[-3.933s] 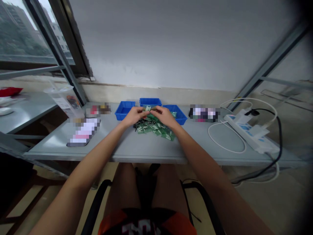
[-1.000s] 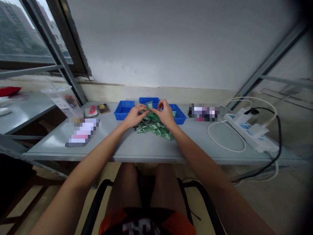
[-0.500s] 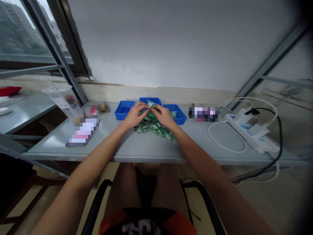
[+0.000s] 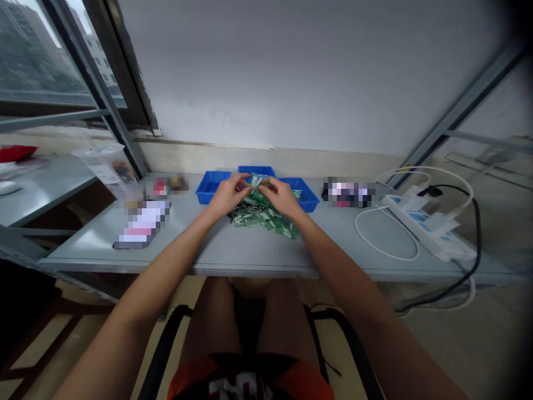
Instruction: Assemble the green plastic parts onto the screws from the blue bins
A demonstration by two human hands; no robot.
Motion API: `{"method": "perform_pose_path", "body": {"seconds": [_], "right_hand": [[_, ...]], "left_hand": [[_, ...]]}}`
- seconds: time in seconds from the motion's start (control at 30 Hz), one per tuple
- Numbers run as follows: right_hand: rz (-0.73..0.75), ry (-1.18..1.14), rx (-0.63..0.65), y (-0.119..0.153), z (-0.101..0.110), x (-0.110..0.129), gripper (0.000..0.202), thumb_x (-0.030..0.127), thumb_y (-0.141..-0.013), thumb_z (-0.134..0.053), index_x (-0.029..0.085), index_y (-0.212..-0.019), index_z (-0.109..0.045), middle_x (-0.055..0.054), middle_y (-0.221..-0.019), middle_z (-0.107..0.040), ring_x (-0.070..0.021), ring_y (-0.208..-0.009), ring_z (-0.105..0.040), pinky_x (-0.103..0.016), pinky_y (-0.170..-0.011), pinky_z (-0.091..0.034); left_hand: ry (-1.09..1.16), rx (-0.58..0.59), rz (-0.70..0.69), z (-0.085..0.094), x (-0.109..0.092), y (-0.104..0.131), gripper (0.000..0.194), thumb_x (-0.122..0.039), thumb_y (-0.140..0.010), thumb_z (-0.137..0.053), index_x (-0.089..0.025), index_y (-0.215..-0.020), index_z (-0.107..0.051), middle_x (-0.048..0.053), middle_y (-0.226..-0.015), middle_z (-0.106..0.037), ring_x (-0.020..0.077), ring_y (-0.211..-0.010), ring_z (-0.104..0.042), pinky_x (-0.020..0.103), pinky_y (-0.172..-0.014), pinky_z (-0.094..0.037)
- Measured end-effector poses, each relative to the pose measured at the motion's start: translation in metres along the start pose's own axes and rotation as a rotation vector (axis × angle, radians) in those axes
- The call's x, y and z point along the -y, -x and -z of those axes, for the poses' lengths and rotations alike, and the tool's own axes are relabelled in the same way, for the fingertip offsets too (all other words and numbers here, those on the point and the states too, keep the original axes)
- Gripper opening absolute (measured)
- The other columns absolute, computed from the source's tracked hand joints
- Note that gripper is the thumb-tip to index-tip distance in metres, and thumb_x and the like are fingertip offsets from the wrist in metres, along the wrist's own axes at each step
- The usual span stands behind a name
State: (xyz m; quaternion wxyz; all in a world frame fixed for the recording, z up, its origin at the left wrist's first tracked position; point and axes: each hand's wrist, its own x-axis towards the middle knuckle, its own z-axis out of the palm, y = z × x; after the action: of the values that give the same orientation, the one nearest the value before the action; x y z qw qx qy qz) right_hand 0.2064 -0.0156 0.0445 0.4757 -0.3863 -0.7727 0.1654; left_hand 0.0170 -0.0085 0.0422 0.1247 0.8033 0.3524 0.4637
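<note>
Between my two hands is a small clear-and-green plastic packet [image 4: 257, 180], raised above a heap of similar green packets [image 4: 270, 221] on the grey table. My left hand [image 4: 231, 194] pinches the packet's left side with thumb and fingertips. On its right side, my right hand [image 4: 280, 195] grips it with the fingers closed. Behind the hands stand three blue trays: a left one [image 4: 206, 191], a middle one [image 4: 255, 169] and a right one [image 4: 310, 201]. Some green packets lie in the right tray. Dark metal pieces show among the heap.
A phone [image 4: 144, 225] and a plastic cup [image 4: 114, 172] stand at the left of the table [image 4: 250, 255]. Farther right are a blurred dark object [image 4: 347, 193] and a white power strip [image 4: 433, 233] with looping cables.
My hands have moved slightly apart at the fingertips, and more of the packet shows between them. The heap and trays look unchanged.
</note>
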Motion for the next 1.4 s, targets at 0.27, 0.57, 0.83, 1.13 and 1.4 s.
{"method": "perform_pose_path", "body": {"seconds": [0.27, 0.57, 0.83, 1.13, 1.4], "right_hand": [[-0.028, -0.071, -0.001, 0.0004, 0.0, -0.0015, 0.039, 0.031, -0.081, -0.056, 0.024, -0.118, -0.047, 0.002, -0.068, -0.057, -0.0154, -0.065, -0.054, -0.03, -0.065, -0.044], [0.021, -0.007, 0.03, 0.0003, 0.001, -0.0025, 0.037, 0.029, -0.084, -0.053, 0.023, -0.12, -0.051, 0.002, -0.067, -0.053, -0.0142, -0.063, -0.052, -0.029, -0.065, -0.043], [0.013, 0.068, 0.029, 0.0015, 0.0005, -0.0004, 0.051, 0.034, -0.076, -0.064, 0.024, -0.124, -0.051, 0.001, -0.072, -0.054, -0.0145, -0.064, -0.051, -0.029, -0.063, -0.041], [0.025, 0.107, 0.029, 0.0013, 0.0022, -0.0009, 0.045, 0.037, -0.082, -0.057, 0.024, -0.124, -0.05, 0.001, -0.071, -0.055, -0.014, -0.061, -0.051, -0.029, -0.063, -0.042], [0.013, 0.124, 0.035, 0.0024, 0.0027, 0.0042, 0.039, 0.037, -0.087, -0.05, 0.022, -0.123, -0.051, 0.0, -0.073, -0.06, -0.0129, -0.059, -0.05, -0.027, -0.061, -0.042]], "left_hand": [[-0.013, -0.023, 0.009, 0.0, -0.0023, 0.0006, 0.033, -0.033, -0.08, -0.059, -0.018, -0.11, -0.057, 0.002, -0.078, -0.064, 0.0117, -0.064, -0.055, 0.025, -0.064, -0.046], [-0.04, -0.037, 0.027, -0.0008, -0.0039, 0.001, 0.03, -0.034, -0.08, -0.06, -0.017, -0.105, -0.058, 0.001, -0.074, -0.064, 0.0118, -0.063, -0.055, 0.024, -0.063, -0.045], [-0.02, -0.079, 0.05, -0.002, -0.0028, 0.0001, 0.028, -0.032, -0.079, -0.061, -0.017, -0.103, -0.058, 0.0, -0.07, -0.062, 0.0109, -0.061, -0.054, 0.024, -0.062, -0.045], [0.009, -0.088, 0.031, -0.0032, -0.0017, 0.0001, 0.026, -0.032, -0.08, -0.061, -0.019, -0.102, -0.057, -0.001, -0.069, -0.061, 0.0102, -0.06, -0.054, 0.024, -0.06, -0.044], [0.039, -0.085, 0.011, -0.0035, -0.0027, 0.0006, 0.023, -0.029, -0.081, -0.061, -0.019, -0.101, -0.056, -0.002, -0.07, -0.06, 0.0092, -0.061, -0.054, 0.023, -0.062, -0.045]]}}
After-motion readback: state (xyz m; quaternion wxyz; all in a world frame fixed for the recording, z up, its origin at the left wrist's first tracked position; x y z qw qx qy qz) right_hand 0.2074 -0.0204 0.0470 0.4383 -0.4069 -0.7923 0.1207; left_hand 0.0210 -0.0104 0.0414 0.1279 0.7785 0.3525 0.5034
